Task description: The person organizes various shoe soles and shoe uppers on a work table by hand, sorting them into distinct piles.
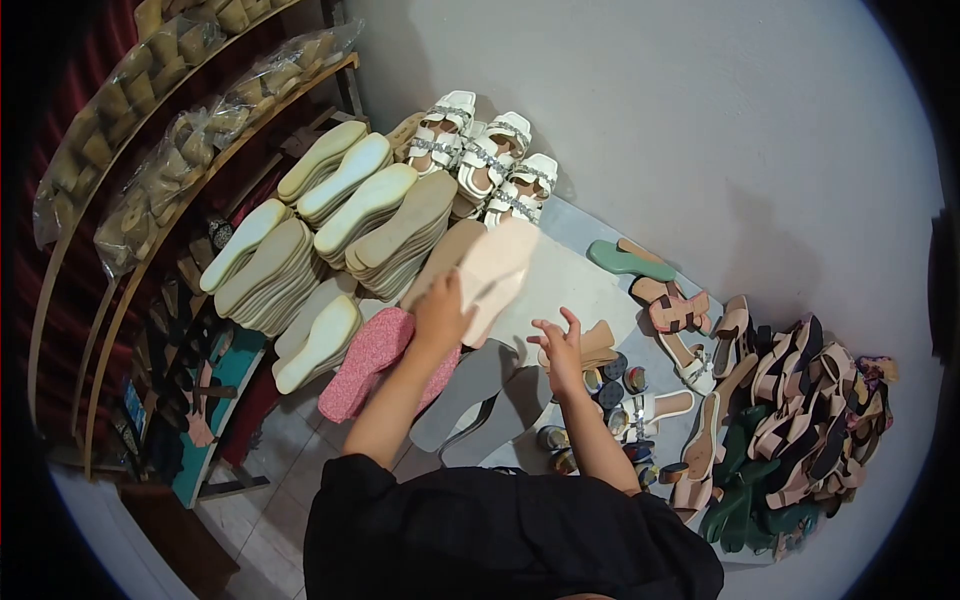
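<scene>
My left hand (443, 312) is closed on a pale pink shoe sole (503, 262), held up above the table with its toe end pointing away from me. Fingers spread, my right hand (562, 350) hangs over the table with nothing in it. Close beside that hand lie some tan sole pieces (597, 343). Below my left forearm are pink glittery soles (370, 365). Grey sole sheets (515, 410) lie between my arms, partly hidden by my body. A brown sole (440, 262) shows behind the held one.
Stacks of cream soles (265, 270) stand at the left, with white sandals (490, 160) behind them. Green soles (632, 260) lie at the back edge. Many finished sandals (800, 400) are piled at the right. Shelves with bagged heels (190, 145) rise at the left; a wall (700, 120) stands behind.
</scene>
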{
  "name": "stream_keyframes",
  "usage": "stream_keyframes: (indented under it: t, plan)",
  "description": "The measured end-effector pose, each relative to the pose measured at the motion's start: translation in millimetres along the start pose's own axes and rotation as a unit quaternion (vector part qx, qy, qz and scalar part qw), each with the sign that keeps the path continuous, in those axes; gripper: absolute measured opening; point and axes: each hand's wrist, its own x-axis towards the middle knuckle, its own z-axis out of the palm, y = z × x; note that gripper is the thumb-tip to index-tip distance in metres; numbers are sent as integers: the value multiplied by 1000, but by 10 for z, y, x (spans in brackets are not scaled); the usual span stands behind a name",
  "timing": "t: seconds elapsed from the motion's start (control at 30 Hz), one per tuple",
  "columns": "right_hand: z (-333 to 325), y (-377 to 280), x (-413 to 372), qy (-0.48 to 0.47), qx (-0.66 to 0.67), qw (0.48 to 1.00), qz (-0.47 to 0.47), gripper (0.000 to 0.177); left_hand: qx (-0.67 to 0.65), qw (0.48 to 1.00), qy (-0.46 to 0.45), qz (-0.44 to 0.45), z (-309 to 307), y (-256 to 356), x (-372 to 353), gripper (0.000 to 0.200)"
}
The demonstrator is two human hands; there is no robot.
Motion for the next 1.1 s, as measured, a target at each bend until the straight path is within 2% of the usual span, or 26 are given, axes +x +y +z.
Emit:
stream_keyframes:
  t: [0.03, 0.2, 0.33, 0.43, 0.53, 0.63, 0.73, 0.83, 0.97, 1.1]
  plan:
    - [-105, 144, 36, -4, 8, 1000, 11, 56, 10, 999, 36, 6, 8, -154, 82, 60]
    - [-417, 317, -66, 25, -6, 997, 70, 51, 74, 996, 14, -40, 40, -536, 284, 69]
    - [-635, 360, -113, 49, -12, 997, 61, 50, 86, 996, 18, -33, 192, -667, 352, 66]
    - [-729, 345, -140, 64, -26, 996, 54, 48, 75, 995, 12, -61, 270, -677, 386, 67]
    - [-772, 358, -145, 62, -23, 996, 56, 47, 157, 976, 149, 27, 209, -422, 263, 70]
    - [-818, 367, -149, 64, -14, 996, 53, 48, 33, 995, 48, 85, 361, -142, 111, 74]
    - [-888, 374, -162, 71, -33, 995, 55, 45, 119, 987, -71, 80, 488, 51, -9, 81]
    - [-961, 348, -216, 74, -19, 997, 25, 45, 160, 965, -199, -52, 772, -30, 42, 84]
    - [-1106, 248, -389, 101, -18, 995, 3, 45, 170, 971, -169, -27, 1002, -97, 29, 88]
    - [-1334, 197, -676, 146, -8, 989, 15, 43, 164, 967, -193, -36, 1037, -123, 58, 91]
